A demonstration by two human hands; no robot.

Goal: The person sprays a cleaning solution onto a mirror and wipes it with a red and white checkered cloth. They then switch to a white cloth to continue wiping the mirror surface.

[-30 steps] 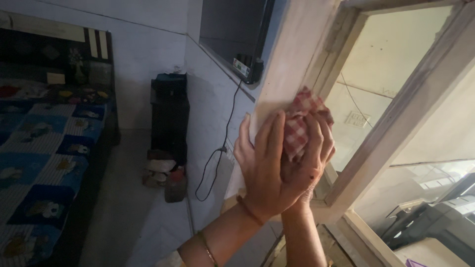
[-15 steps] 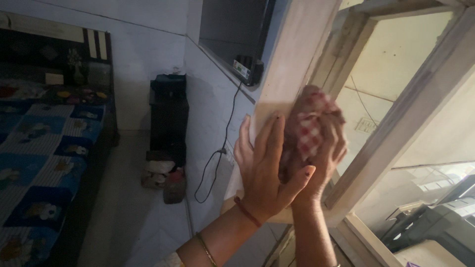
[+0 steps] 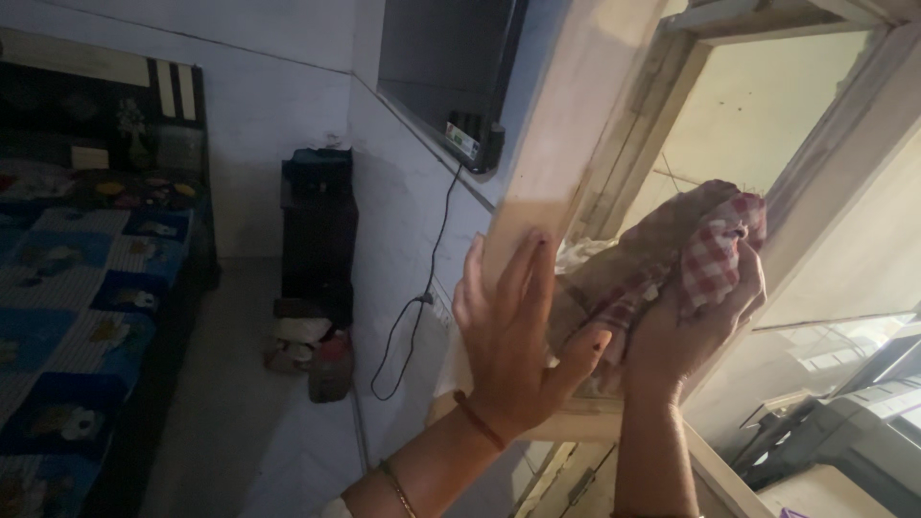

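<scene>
Dim room, white walls. At left, bed (image 3: pixel 67 288) under a blue patterned cover, dark headboard behind. At right, pale wooden window frame (image 3: pixel 576 163), tall upright post beside the glass, bright daylight beyond. High on the wall, flat dark screen (image 3: pixel 446 67), cable hanging down from it. In the corner, narrow black stand (image 3: pixel 319 230), small clutter on the floor at its foot. Before the window, both hands raised. Left hand (image 3: pixel 513 336) open, fingers spread, palm flat against the frame post, a thin band at the wrist. Right hand (image 3: pixel 691 336) closed around a bunched red-and-white checked cloth (image 3: pixel 710 259), pressed against the frame just beside the left thumb.
</scene>
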